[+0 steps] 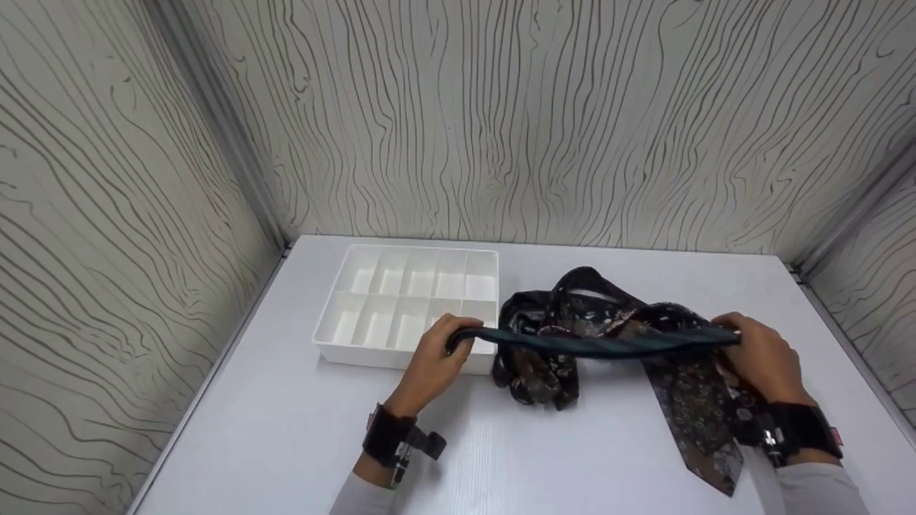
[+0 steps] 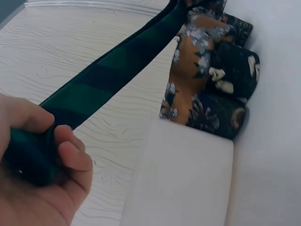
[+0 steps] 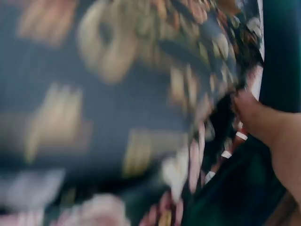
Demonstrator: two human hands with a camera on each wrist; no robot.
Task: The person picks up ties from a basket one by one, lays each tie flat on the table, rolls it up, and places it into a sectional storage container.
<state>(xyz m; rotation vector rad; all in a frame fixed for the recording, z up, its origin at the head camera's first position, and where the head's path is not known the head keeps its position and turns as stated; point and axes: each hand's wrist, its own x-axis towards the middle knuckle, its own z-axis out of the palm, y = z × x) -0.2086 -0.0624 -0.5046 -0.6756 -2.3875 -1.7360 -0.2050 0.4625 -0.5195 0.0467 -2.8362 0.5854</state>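
A green and navy striped necktie [image 1: 601, 348] is stretched between both hands, roughly level above the table. My left hand [image 1: 436, 361] grips its left end, and the left wrist view shows the fingers curled round the folded striped fabric [image 2: 108, 70]. At the other end, my right hand [image 1: 766, 361] holds the necktie, with its fingers partly hidden. Behind and below it lies a heap of dark floral neckties [image 1: 537, 375]. One wide pointed floral end [image 1: 690, 411] extends toward the front beside the right wrist. Blurred floral fabric [image 3: 117, 94] fills much of the right wrist view.
A white compartment box [image 1: 372, 356] stands left of the heap, its front right corner close behind the left hand. The white tabletop [image 1: 250, 429] is bordered by wood-patterned panels [image 1: 458, 143] at the back and both sides.
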